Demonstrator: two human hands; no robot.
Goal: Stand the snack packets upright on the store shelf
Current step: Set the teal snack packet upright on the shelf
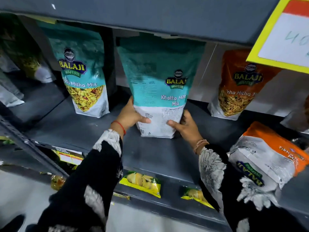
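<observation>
A teal and white Khatta Mitha Mix packet stands upright at the middle of the dark grey shelf, its back side with printed text toward me. My left hand grips its lower left edge and my right hand grips its lower right edge. A second teal packet stands upright to the left, front side out. An orange packet stands upright at the right. Another orange and white packet lies flat on the shelf at the front right, beside my right sleeve.
The shelf above overhangs the packet tops. A yellow-framed price card hangs at the top right. Yellow packets lie on the lower shelf. More packets sit in the bay at the far left.
</observation>
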